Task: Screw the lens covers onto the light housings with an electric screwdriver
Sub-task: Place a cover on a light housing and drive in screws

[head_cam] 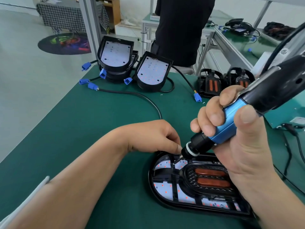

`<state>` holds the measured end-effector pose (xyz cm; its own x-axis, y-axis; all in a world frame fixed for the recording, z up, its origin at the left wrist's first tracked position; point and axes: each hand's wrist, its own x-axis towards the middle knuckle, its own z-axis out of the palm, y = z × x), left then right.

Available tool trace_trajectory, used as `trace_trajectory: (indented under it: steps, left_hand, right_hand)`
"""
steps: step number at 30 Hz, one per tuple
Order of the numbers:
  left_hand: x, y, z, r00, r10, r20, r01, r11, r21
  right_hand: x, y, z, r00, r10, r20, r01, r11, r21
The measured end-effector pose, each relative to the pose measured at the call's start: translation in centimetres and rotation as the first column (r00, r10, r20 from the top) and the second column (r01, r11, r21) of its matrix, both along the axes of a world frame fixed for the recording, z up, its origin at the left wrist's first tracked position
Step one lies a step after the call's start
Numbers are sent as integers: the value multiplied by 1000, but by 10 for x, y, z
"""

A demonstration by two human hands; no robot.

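While the right hand (234, 139) grips the screwdriver (231, 128), its tip meets the lens cover (209, 179). Closed, the left hand (153, 138) pinches beside the tip, likely steadying a screw.

A person in black (181, 30) stands behind the table; round mat (64, 44) (multicoloured) beyond.

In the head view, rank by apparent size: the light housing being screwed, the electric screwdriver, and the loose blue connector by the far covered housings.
1. light housing and electric screwdriver: unsure, screwdriver is nearer the camera.
2. blue connector, clearly smallest.
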<state>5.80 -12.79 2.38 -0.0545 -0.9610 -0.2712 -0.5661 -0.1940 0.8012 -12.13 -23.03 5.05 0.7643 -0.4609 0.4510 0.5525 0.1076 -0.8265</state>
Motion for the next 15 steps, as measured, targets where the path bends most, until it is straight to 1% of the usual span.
trace_trajectory:
  steps: [5,10,12,15]
  left_hand:
    - [-2,-1,2,999,-30,19,30,999,14]
    - [-2,1,3,999,-29,37,28,1000,13]
    - [-3,1,4,999,-15,43,15,1000,5]
    - [-6,0,4,997,13,72,-12,1000,-12]
  right_hand:
    - [2,1,-2,998,47,34,-47,999,-7]
    - [1,0,-3,997,-35,66,30,997,72]
    - [-1,-3,-1,996,-38,78,32,996,80]
    - [-6,-6,4,992,31,123,-35,999,29]
